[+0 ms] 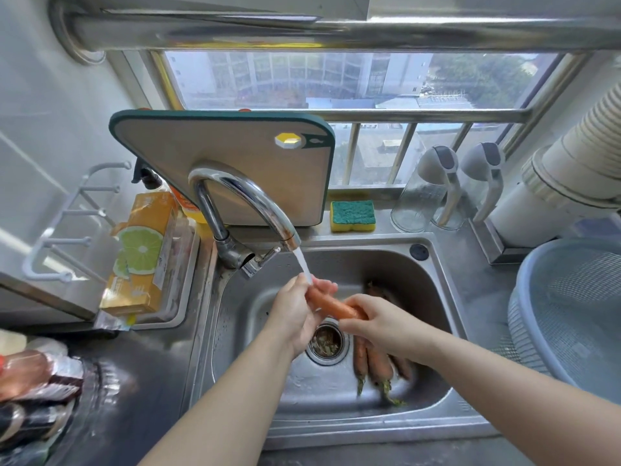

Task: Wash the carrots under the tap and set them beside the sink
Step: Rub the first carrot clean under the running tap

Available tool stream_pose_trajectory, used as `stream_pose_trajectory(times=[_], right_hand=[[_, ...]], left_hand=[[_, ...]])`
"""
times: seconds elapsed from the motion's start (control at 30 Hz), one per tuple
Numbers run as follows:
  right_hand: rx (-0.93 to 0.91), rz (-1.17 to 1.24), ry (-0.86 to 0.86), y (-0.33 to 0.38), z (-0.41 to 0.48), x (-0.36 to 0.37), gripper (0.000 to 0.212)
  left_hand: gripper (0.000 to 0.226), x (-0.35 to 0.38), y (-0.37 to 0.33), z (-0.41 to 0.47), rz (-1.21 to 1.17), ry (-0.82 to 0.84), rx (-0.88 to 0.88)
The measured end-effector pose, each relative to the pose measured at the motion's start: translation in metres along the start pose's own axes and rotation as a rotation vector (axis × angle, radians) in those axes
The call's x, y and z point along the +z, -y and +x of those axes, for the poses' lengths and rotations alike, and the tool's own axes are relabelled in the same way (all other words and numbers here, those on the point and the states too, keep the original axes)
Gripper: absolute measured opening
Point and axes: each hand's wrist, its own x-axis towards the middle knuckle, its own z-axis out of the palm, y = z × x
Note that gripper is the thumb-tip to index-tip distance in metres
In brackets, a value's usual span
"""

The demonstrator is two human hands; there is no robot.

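Water runs from the chrome tap (248,210) into the steel sink (437,290). Both hands hold one orange carrot (331,304) over the basin, its left end under the stream. My left hand (295,314) grips that left end, and my right hand (376,322) grips the right end. Several more carrots (374,361) with green stubs lie on the sink floor under my right forearm, right of the drain strainer (325,341). Their upper parts are hidden by my right hand.
A pale blue colander basket (568,317) stands on the counter right of the sink. A cutting board (235,156) leans behind the tap, with a sponge (352,215) and two glass dispensers (433,193) on the ledge. Boxes (144,253) and packets sit at the left.
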Motion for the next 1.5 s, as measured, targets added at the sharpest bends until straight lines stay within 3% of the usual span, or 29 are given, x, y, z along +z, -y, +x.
stream_pose_trajectory(times=[0.1,0.17,0.23,0.33,0.43,0.5,0.57,0.7,0.8,0.97,1.03,1.2,1.27,1.37,1.5], right_hand=[[-0.07,-0.099,-0.048,0.0,0.004,0.0,0.019],[-0.15,-0.283,-0.174,-0.003,0.007,0.002,0.016],[-0.193,-0.329,-0.285,-0.004,0.008,0.002,0.021],[-0.211,-0.227,-0.338,-0.005,0.009,-0.002,0.024],[-0.131,-0.135,-0.261,-0.005,0.009,-0.007,0.021],[-0.051,0.02,-0.182,-0.004,0.01,-0.006,0.044],[0.025,0.189,-0.15,0.0,0.01,-0.003,0.064],[0.083,0.252,-0.115,0.006,0.017,0.001,0.051],[0.018,-0.006,-0.15,0.011,0.014,0.004,0.032],[-0.106,-0.137,-0.206,0.017,0.009,0.014,0.013],[-0.112,-0.101,-0.19,0.018,0.009,0.011,0.017],[-0.018,0.187,-0.093,0.014,0.006,-0.003,0.029],[-0.021,0.203,-0.064,0.015,0.003,-0.003,0.029],[-0.098,-0.023,-0.074,0.014,0.001,0.005,0.021],[-0.16,-0.082,-0.074,0.01,-0.001,0.011,0.018]], left_hand=[[0.033,-0.003,0.004,0.004,0.167,-0.065,0.077],[0.035,-0.006,0.006,0.008,0.357,-0.131,0.14],[0.036,-0.008,0.006,0.011,0.398,-0.166,0.162],[0.036,-0.009,0.0,0.011,0.236,-0.212,0.045],[0.043,-0.017,-0.006,0.009,0.124,-0.16,-0.104],[0.042,-0.019,-0.006,0.006,0.099,-0.072,-0.157],[0.025,-0.015,0.0,0.003,0.06,0.016,-0.171],[0.013,-0.007,0.013,0.003,-0.007,0.043,-0.122],[0.011,-0.003,0.013,0.005,-0.071,0.041,-0.083],[0.023,0.013,0.007,0.006,-0.119,-0.159,-0.031],[0.029,0.01,0.003,0.004,-0.125,-0.143,-0.031],[0.021,-0.001,0.007,-0.006,-0.054,0.097,0.027],[0.015,0.0,0.01,-0.009,0.012,0.072,0.073],[0.023,0.007,0.014,-0.011,0.105,-0.076,0.12],[0.037,0.008,0.013,-0.005,-0.017,-0.202,0.029]])
